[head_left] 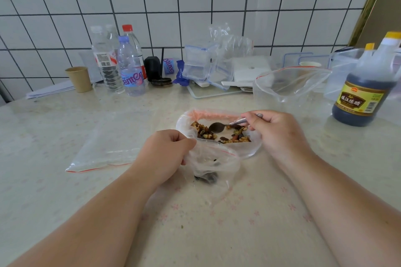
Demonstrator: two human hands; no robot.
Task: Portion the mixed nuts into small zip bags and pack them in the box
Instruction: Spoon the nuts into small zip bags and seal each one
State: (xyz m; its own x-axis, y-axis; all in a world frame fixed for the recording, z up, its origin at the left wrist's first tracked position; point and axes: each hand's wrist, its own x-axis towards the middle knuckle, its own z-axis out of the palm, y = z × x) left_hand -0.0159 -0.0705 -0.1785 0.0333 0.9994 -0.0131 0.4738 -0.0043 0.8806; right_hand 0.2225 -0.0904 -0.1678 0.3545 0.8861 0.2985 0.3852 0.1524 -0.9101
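Observation:
Mixed nuts (221, 134) lie in a large clear bag (251, 149) with its mouth rolled open at the table's middle. My right hand (275, 134) pinches the handle of a metal spoon (219, 127), whose bowl sits over the nuts. Just in front, my left hand (167, 154) grips the rim of a small zip bag (214, 167) with a red strip, holding its mouth open; a few dark nuts rest at its bottom. Flat small zip bags (108, 145) lie to the left.
An open clear bag (288, 86) stands behind on the right, near a dark vinegar bottle (366, 91). Along the tiled wall are water bottles (121, 65), a paper cup (79, 79), clear lidded boxes (199, 63) and a clear tub (342, 71).

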